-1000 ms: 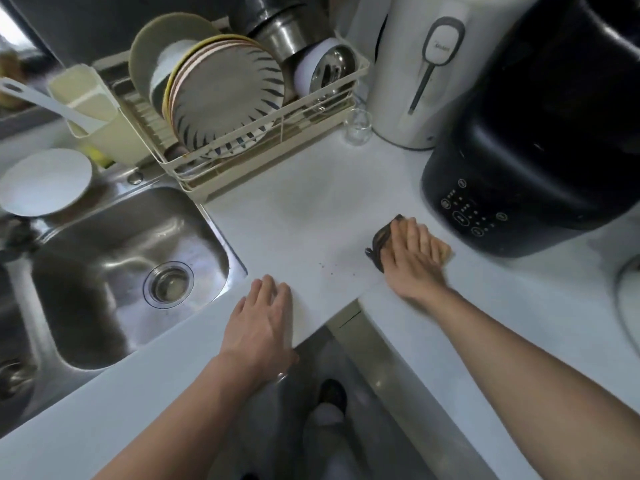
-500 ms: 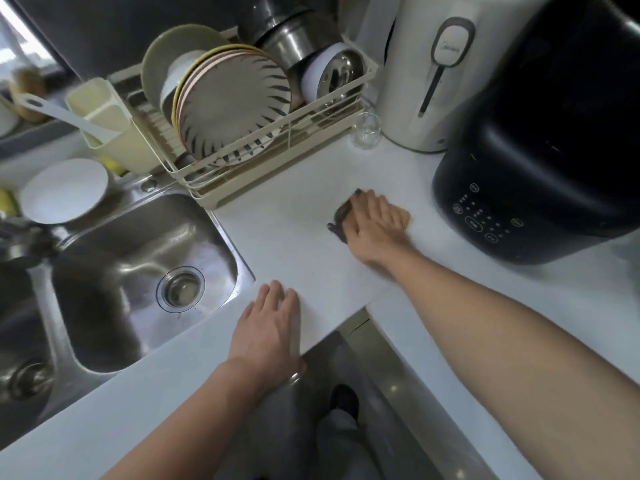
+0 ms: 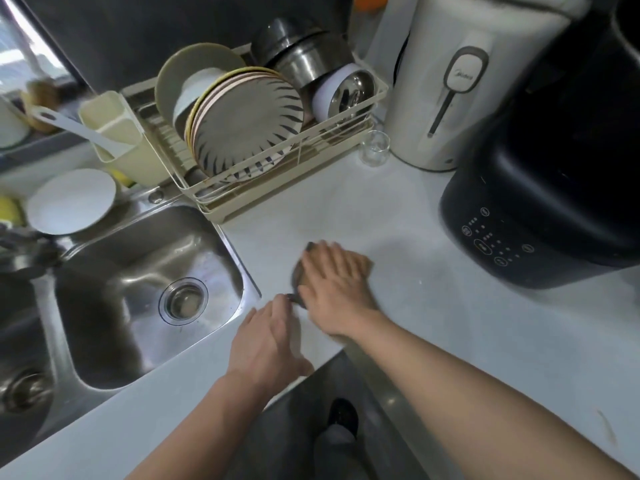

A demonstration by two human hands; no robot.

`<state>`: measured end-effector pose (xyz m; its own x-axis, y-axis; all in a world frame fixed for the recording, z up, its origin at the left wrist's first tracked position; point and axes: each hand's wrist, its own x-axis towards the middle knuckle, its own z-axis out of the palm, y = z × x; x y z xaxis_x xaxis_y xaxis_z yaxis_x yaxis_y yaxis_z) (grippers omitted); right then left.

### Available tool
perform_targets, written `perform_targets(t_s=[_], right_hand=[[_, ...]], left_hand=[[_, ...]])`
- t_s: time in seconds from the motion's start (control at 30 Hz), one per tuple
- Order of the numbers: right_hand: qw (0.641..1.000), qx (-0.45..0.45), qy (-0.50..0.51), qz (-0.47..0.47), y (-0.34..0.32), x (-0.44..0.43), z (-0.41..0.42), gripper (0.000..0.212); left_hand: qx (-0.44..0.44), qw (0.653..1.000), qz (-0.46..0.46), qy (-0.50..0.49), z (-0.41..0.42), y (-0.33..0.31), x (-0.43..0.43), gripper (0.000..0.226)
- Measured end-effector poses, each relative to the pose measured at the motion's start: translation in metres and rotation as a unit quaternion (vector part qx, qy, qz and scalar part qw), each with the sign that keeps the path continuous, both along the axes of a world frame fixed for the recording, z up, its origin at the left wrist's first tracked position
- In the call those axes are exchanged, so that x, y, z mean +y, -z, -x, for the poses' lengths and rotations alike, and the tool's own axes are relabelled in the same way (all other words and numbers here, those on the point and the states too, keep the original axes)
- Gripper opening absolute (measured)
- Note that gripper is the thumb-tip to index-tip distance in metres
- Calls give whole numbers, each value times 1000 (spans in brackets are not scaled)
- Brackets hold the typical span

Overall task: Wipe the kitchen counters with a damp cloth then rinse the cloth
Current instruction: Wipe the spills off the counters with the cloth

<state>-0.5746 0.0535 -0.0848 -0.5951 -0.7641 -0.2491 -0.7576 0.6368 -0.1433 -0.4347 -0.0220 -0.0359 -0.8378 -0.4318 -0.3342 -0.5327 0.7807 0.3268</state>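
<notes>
right fingers (image 3: 323, 259): straight and spread, pressing flat on the cloth (image 3: 297, 273); I see none curled round it.
right hand (image 3: 337, 289): covers most of the cloth, motion-blurred.
left fingers (image 3: 282, 311): straight and released, lying on the bench (image 3: 433, 323). The tips are just beside the cloth's dark corner; I cannot tell if they touch it.
left hand (image 3: 268, 341): palm down at the bench's front edge.
cloth: on the bench under the right hand, just right of the sink (image 3: 121, 271). Its left side is dark and a tan edge shows on its right.
writing: the white kettle (image 3: 433, 98) has a logo on its grey tab, too blurred for me to read. The black cooker (image 3: 554, 202) shows white touch icons, no legible words.
edges: the sink rim runs just left of both hands; the bench front turns an inner corner by the left wrist.
room: a stretch of bench lies between cloth and cooker, and another runs up to the rack (image 3: 277, 188) and glass (image 3: 375, 147).
</notes>
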Motion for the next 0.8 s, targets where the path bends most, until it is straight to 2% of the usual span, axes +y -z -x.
perform_targets(t_s=[0.1,0.17,0.27,0.37,0.43,0.53,0.63,0.7,0.8], right_hand=[[999,-12,-38,20,0,-61,0,65],[998,-23,-39,32,0,-63,23,64],[997,-13,64,46,1,-22,80,63],[989,-9,144,15,0,45,107,62],[987,-5,163,0,-2,94,94,62],[982,5,187,-17,-5,160,53,69],[972,-11,232,-25,-5,185,20,76],[968,-17,251,-13,-4,183,3,76],[972,-27,235,11,1,173,-19,75]], left_hand=[[-3,1000,-8,-30,1,3,-2,77],[-13,1000,9,-14,3,4,-5,74],[-54,995,63,49,14,-1,-7,77],[-104,987,91,87,27,-8,-2,87],[-89,985,92,115,31,-9,8,92],[-43,983,37,177,35,-5,39,97],[-41,971,22,236,43,1,78,96],[-20,976,22,215,49,5,104,97],[14,991,39,127,53,4,127,102]])
